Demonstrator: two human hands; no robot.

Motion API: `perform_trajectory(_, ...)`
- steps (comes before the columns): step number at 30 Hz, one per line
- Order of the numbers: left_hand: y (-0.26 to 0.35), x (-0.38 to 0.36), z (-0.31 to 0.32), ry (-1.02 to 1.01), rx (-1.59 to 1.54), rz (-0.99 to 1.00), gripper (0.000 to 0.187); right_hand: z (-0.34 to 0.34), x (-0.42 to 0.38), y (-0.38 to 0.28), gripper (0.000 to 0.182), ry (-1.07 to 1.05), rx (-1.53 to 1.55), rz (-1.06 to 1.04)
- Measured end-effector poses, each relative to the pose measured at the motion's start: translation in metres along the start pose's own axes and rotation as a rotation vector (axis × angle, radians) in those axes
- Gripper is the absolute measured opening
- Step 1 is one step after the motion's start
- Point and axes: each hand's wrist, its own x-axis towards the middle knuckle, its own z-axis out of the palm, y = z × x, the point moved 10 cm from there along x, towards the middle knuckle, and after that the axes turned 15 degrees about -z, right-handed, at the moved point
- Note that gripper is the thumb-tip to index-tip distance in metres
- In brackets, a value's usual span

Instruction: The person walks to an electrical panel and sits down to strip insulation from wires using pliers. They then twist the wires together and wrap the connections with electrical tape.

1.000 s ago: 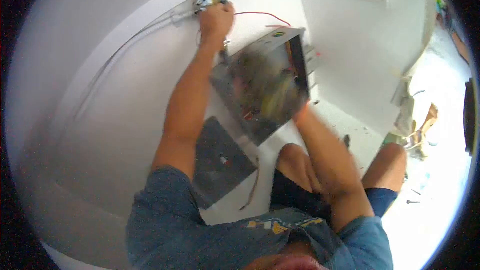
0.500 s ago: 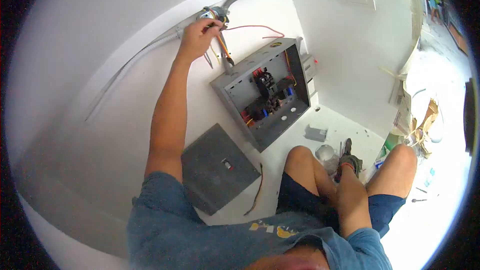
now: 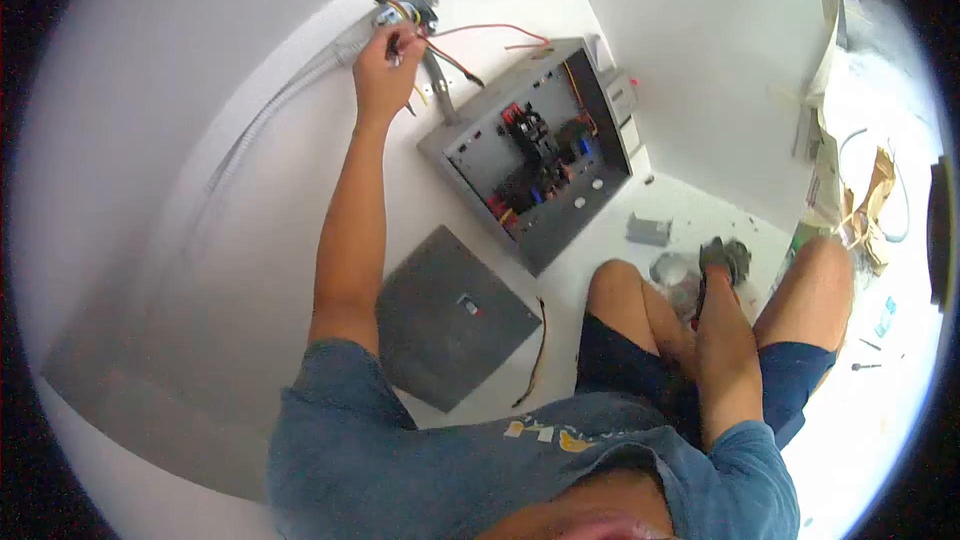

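Pinching wires (image 3: pixel 457 65) just off the lower edge of the junction box (image 3: pixel 402 12): left hand (image 3: pixel 386 70), arm raised nearly straight, fingers curled, grip closed on strands, dark end pointing down-right toward the upper edge of the metal box (image 3: pixel 537 242); right hand (image 3: pixel 717 265), low between the knees (image 3: pixel 615 290), grip indeterminable.

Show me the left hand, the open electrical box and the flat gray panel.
Left hand (image 3: pixel 381 78), head view: back of hand.
Electrical box (image 3: pixel 556 231), head view: bare inner wall.
Gray panel (image 3: pixel 452 332), head view: flat face.

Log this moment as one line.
left hand: at wires by round junction box | right hand: low, between knees | metal enclosure: open, components inside
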Motion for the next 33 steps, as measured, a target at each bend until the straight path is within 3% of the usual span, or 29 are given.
perform_trajectory(1, 0.031, -0.018, 0.005, 0.06, 0.182, 0.215, 0.025, -0.074, -0.02, -0.016, 0.067, 0.103, 0.104, 0.028)
perform_trajectory(3, 0.026, -0.028, 0.014, 0.1, 0.263, 0.198, 0.027, -0.234, -0.061, -0.056, 0.069, 0.258, 0.396, 0.081)
perform_trajectory(4, 0.007, -0.026, 0.012, 0.147, 0.206, 0.088, 0.029, -0.27, -0.048, -0.069, 0.07, 0.451, 0.582, -0.084)
perform_trajectory(5, -0.015, -0.023, 0.01, 0.194, 0.15, -0.026, 0.031, -0.317, -0.045, -0.084, 0.063, 0.779, 0.608, -0.262)
perform_trajectory(7, -0.042, -0.001, 0.003, 0.22, 0.253, -0.02, 0.027, -0.423, -0.073, -0.119, 0.045, 0.777, 0.852, -0.376)
perform_trajectory(9, -0.065, 0.009, -0.004, 0.285, -0.74, -0.401, 0.024, -0.482, -0.089, -0.15, 0.037, 0.784, 0.955, -0.559)
perform_trajectory(13, -0.082, 0.016, -0.016, 0.355, -0.986, -0.455, 0.024, -0.511, -0.107, -0.188, 0.026, 0.729, 1.211, -0.674)
perform_trajectory(15, -0.035, 0.002, 0.003, 0.123, -0.319, -0.242, 0.043, -0.508, -0.109, -0.199, 0.024, 0.705, 1.234, -0.717)
perform_trajectory(16, -0.037, -0.01, 0.006, 0.13, -0.326, -0.246, 0.043, -0.503, -0.106, -0.205, 0.025, 0.787, 1.059, -0.723)
perform_trajectory(18, 0.013, -0.045, 0.019, 0.168, 0.187, 0.279, 0.056, -0.506, -0.115, -0.228, 0.02, 0.748, 1.168, -0.803)
perform_trajectory(20, 0.01, -0.059, 0.004, 0.286, 0.262, 0.237, 0.061, -0.503, -0.119, -0.257, 0.016, 0.646, 1.334, -0.818)
perform_trajectory(23, -0.006, -0.061, -0.019, 0.444, 0.349, 0.183, 0.06, -0.525, -0.128, -0.298, 0.017, 0.639, 1.166, -1.005)
perform_trajectory(26, -0.034, -0.044, -0.015, 0.208, 0.267, -0.085, 0.046, -0.548, -0.131, -0.333, 0.017, 0.594, 1.173, -1.149)
perform_trajectory(28, -0.039, -0.035, -0.017, 0.127, 0.361, -0.107, 0.044, -0.556, -0.131, -0.349, 0.018, 0.561, 1.135, -1.219)
perform_trajectory(30, -0.036, -0.022, -0.013, 0.05, 0.436, -0.107, 0.042, -0.559, -0.13, -0.36, 0.015, 0.524, 1.035, -1.278)
perform_trajectory(33, -0.01, -0.013, -0.004, 0.041, 0.663, 0.1, 0.035, -0.558, -0.138, -0.346, 0.015, 0.548, 0.951, -1.349)
